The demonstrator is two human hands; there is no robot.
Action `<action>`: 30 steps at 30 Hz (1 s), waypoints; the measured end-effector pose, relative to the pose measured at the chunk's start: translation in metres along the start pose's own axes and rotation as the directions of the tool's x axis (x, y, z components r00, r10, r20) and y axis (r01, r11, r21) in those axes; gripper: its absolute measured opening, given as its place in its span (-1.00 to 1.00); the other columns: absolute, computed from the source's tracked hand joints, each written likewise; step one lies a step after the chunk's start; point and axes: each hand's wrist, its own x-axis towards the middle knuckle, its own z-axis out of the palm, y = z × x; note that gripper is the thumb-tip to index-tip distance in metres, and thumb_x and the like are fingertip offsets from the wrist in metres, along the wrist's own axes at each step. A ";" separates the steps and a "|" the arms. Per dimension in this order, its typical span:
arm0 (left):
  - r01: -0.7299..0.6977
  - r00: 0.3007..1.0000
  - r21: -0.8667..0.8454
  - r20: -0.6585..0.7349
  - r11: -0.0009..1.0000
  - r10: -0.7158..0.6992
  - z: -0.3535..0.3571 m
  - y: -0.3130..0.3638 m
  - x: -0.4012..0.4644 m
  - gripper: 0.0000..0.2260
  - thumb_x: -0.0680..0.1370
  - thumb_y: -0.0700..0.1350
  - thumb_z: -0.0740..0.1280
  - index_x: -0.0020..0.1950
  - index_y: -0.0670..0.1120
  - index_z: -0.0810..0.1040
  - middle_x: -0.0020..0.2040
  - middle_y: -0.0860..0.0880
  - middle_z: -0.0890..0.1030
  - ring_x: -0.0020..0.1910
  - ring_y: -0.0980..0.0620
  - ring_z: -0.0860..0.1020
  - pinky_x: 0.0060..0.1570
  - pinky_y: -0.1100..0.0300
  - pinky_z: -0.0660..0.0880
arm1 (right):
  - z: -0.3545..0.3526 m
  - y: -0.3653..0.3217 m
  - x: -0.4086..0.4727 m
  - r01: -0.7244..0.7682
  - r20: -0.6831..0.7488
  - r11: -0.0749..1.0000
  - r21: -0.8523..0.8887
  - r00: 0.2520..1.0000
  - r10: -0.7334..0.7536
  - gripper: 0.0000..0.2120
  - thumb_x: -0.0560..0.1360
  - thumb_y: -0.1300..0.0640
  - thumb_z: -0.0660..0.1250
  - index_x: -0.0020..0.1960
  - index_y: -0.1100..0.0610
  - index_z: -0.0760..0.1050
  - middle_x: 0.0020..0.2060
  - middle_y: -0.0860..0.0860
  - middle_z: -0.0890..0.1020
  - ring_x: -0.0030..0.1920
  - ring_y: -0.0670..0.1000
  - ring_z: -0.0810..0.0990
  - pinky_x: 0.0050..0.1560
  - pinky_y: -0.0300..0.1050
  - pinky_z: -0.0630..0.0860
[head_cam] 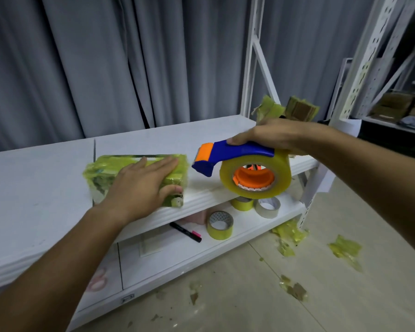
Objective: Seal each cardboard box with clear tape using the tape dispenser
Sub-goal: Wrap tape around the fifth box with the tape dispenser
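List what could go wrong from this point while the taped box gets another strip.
1. The box sits at the front edge of the top shelf, held only by the flat left hand; a pull from the tape dispenser could drag it off.
2. The dispenser's cutting end points toward the left hand's fingers, so a quick pass might nick them.
3. Tape scraps on the floor could stick underfoot.
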 end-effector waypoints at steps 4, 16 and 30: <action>0.005 1.000 -0.011 0.010 1.000 -0.005 0.000 -0.001 0.001 -0.35 0.57 0.41 0.05 0.62 0.26 0.03 0.60 0.27 0.05 0.60 -0.17 0.15 0.51 -0.07 0.15 | 0.000 0.003 -0.003 -0.005 -0.014 1.000 -0.019 1.000 0.005 -0.49 0.40 -0.35 0.42 0.06 0.06 0.59 -0.10 0.02 0.73 -0.11 0.09 0.73 0.07 0.05 0.65; -0.042 0.999 -0.034 -0.033 0.999 0.041 0.006 -0.008 -0.003 -0.35 0.54 0.43 -0.20 0.62 0.28 0.00 0.60 0.28 0.03 0.61 -0.15 0.12 0.52 -0.10 0.10 | 0.049 -0.077 0.010 0.060 -0.037 0.724 -0.687 0.992 -0.118 -0.70 0.45 -0.15 0.39 -0.13 0.08 0.48 -0.26 -0.01 0.50 -0.23 0.05 0.53 -0.18 -0.09 0.47; 0.072 0.954 -0.301 -0.256 0.951 -0.153 0.007 0.010 0.001 -0.67 0.43 0.29 0.15 0.02 0.14 0.50 0.07 0.20 0.64 0.20 0.00 0.55 0.51 -0.29 -0.03 | 0.027 -0.092 0.011 0.038 -0.084 0.836 -0.547 0.991 -0.101 -0.65 0.47 -0.23 0.41 -0.20 0.04 0.49 -0.27 0.01 0.61 -0.26 0.02 0.59 -0.20 -0.10 0.53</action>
